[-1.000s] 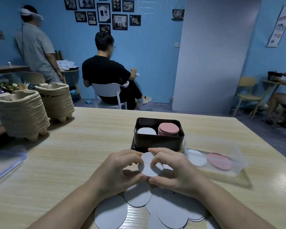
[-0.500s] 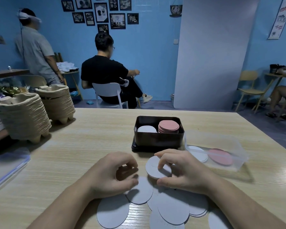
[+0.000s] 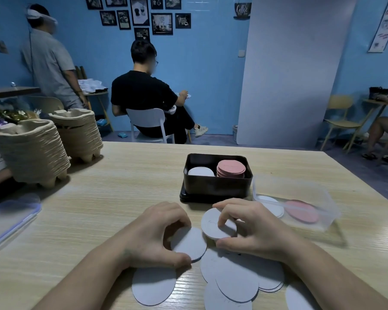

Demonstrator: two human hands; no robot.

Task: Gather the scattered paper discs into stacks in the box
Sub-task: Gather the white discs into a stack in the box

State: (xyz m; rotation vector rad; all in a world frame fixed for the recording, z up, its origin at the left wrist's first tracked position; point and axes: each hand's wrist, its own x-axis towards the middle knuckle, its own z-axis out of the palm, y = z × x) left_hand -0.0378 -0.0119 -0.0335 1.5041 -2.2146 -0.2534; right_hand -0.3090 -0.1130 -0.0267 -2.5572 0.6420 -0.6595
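Several white paper discs (image 3: 235, 283) lie scattered and overlapping on the wooden table close to me. My right hand (image 3: 253, 227) holds a small stack of white discs (image 3: 211, 224) between thumb and fingers, just in front of the black box (image 3: 215, 186). My left hand (image 3: 152, 233) pinches a single white disc (image 3: 189, 243) off the table beside it. Inside the box sit a low white stack (image 3: 201, 171) on the left and a taller pink stack (image 3: 231, 168) on the right.
A clear plastic lid or tray (image 3: 300, 202) with a white and a pink disc under it lies right of the box. Two piles of pulp egg trays (image 3: 31, 153) stand at the far left. A clear plastic bag (image 3: 7, 218) lies at the left edge.
My hands have parted: the right keeps the white stack, while the left dropped to the table and took hold of another white disc.
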